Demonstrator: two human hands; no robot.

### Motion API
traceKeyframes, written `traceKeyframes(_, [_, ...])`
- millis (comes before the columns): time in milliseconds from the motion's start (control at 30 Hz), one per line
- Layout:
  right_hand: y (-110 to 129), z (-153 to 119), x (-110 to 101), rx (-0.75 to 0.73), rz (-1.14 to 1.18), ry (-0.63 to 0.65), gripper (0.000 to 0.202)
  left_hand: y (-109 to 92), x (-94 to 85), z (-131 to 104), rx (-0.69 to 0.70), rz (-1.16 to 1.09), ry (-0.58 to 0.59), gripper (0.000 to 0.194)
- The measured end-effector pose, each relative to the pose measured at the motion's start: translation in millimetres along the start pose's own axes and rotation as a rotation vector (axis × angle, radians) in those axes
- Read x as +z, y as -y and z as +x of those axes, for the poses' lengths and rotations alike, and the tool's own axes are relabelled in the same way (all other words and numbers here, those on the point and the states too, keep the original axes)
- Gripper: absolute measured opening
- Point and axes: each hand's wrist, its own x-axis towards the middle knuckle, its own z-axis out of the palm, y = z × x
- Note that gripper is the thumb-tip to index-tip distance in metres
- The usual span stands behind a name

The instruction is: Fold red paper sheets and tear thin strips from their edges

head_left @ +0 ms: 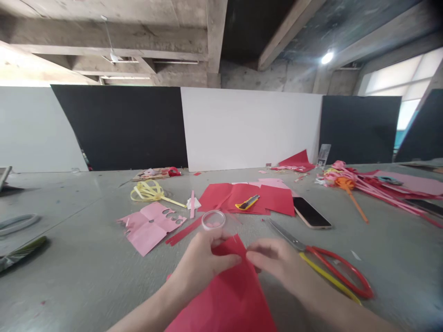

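A large sheet of red paper [230,299] rises from the near edge toward the middle, its top narrowing to a corner between my hands. My left hand [209,256] is closed on its upper left side, the thumb lying across the front. At the right edge near the corner, my right hand [273,260] pinches the same paper between thumb and fingers. Just beyond the left fingers stands a roll of clear tape [213,220]. Scissors [311,249] with red and yellow handles lie right of my right hand, partly behind that arm.
Red sheets [277,199] carry a yellow utility knife [248,202]. A phone [311,213] lies to their right. Cut pink paper [152,226] and a yellow ribbon [148,191] are at left. Pink strips and an orange paper flower [346,183] sit far right. Upright boards [252,129] line the back.
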Motion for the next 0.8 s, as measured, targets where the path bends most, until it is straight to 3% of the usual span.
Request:
traceKeyframes(167, [-1.4, -0.6, -0.6, -0.050, -0.203, -0.052, 0.015, 4.9, 1.8, 0.9, 0.020, 0.244, -0.121, 0.024])
traceKeyframes(333, [-1.3, -1.5, 2.1, -0.082, -0.192, -0.026, 0.010, 5.1, 4.2, -1.1, 0.016, 0.281, -0.118, 0.022])
traceKeyframes(567, [-0.8, -1.5, 1.9, -0.049, -0.163, -0.062, 0.013, 6.7, 2.7, -0.5, -0.028, 0.083, -0.034, 0.019])
traceKeyframes(800, [-5.3, 0.1, 3.8, 0.005, -0.063, -0.083, 0.017, 8.1, 3.9, 2.5, -0.061, -0.013, -0.060, 0.019])
